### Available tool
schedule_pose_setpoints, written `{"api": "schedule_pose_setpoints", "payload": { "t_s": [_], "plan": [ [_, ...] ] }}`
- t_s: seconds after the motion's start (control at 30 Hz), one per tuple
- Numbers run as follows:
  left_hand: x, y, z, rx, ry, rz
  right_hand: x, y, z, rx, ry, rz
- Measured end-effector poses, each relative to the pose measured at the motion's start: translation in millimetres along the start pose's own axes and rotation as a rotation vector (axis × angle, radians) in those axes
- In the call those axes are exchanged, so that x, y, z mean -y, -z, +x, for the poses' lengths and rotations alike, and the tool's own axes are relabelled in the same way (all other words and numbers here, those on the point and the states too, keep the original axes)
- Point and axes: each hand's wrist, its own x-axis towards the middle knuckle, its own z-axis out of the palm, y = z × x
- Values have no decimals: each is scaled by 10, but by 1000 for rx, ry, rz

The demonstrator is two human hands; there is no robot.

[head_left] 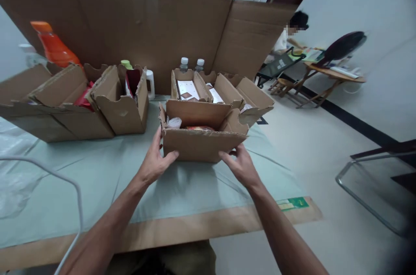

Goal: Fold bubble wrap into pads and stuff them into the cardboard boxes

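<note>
An open cardboard box [204, 146] is gripped between my two hands near the middle of the table. My left hand [155, 160] holds its left end, thumb on the front face and fingers around the side. At the right end my right hand [239, 163] does the same, its fingers partly hidden behind the box. Inside lie a clear plastic-wrapped item [173, 123] at the left and a red package [200, 128] whose kind I cannot make out. Just behind stand more open cardboard boxes [224, 88], with white cartons [187, 89] in them.
More cardboard boxes [121, 106] stand at the left, with an orange bottle [58, 45] behind. A tall cardboard panel [146, 24] lines the back. A cable [78, 197] crosses the front left. A person [289, 34] sits at the far right.
</note>
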Motion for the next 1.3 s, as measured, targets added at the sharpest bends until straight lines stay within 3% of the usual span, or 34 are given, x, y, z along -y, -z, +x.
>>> {"api": "schedule_pose_setpoints", "payload": {
  "t_s": [0.1, 0.17, 0.23, 0.33, 0.4, 0.47, 0.53, 0.6, 0.67, 0.73, 0.83, 0.9, 0.97, 1.03, 1.17, 1.3],
  "plan": [
    [-52, -58, -101, -28, 61, -130, 115, -122, -72, -59, -3, -23],
    [-70, 52, -364, -70, 87, -113, 243, -157, -288, -68, 34, -26],
    [-57, 310, -738, -126, 123, -50, 407, -247, -571, -51, 92, -4],
    [-54, 885, -1234, -272, 223, 43, 719, -533, -859, 46, 211, 45],
    [-115, 1231, -1347, -396, 288, 90, 920, -755, -847, 137, 287, 90],
    [-206, 1396, -1265, -474, 321, 118, 1045, -909, -712, 172, 326, 151],
    [-280, 1336, -1095, -478, 266, 59, 1060, -934, -582, 118, 311, 188],
    [-313, 1123, -971, -405, 173, -16, 983, -829, -576, 18, 250, 164],
    [-303, 898, -980, -299, 123, -44, 864, -667, -729, -82, 182, 103],
    [-254, 790, -1112, -234, 154, -63, 757, -564, -972, -124, 152, 69],
    [-141, 910, -1380, -267, 242, 1, 678, -647, -1235, -21, 164, 84],
    [-93, 1059, -1518, -307, 286, 84, 662, -802, -1218, 54, 173, 117],
    [-96, 1127, -1627, -330, 326, 137, 650, -941, -1059, 70, 188, 160],
    [-133, 1062, -1722, -366, 346, 158, 632, -1027, -822, 73, 214, 196],
    [-206, 697, -1835, -417, 286, 176, 572, -1134, -318, 85, 254, 229],
    [-237, 418, -1781, -349, 141, 216, 505, -1327, 104, 55, 270, 269]
  ]
}}
